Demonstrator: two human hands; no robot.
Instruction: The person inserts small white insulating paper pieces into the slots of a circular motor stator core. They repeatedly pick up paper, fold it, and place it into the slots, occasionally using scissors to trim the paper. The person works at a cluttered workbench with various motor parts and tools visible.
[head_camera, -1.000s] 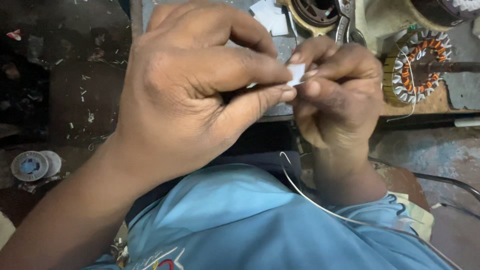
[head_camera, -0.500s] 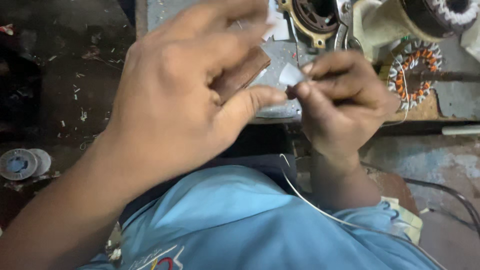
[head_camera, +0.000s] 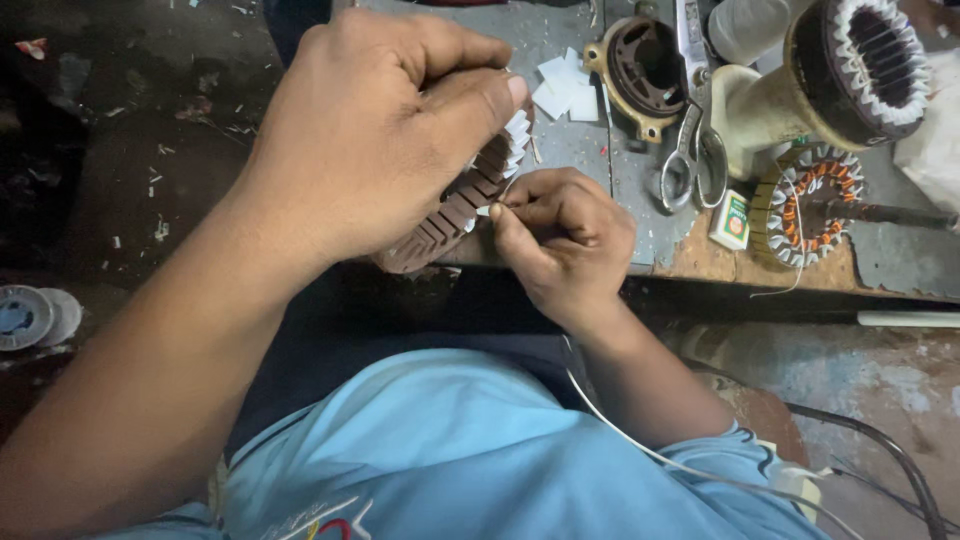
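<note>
Desk (head_camera: 590, 150): a worn grey top is seen along the upper part of the view, with motor parts spread on it.
Left hand (head_camera: 370, 130): it is held above the near edge of the desk; the fingers are closed around the brown slotted stator core (head_camera: 455, 215).
Right hand (head_camera: 565, 235): it is just beside the core, touching it; thumb and forefinger are pinched together on a small white insulation paper piece (head_camera: 484, 210) at a slot.
Stator core, position and axis: it is lifted off the desk, between the two hands. The ring is tilted; its visible arc runs from lower left to upper right, and the slot openings are turned toward the right hand. The exact central axis cannot be told.
Progress: white paper is already seen in the upper slots (head_camera: 517, 135); the lower slots look still bare, so the lining is judged as partly done.
Wound stator (head_camera: 805, 205): it lies at the right, well apart.
Scissors (head_camera: 690, 160): they lie near the cut paper squares (head_camera: 560, 90).
</note>
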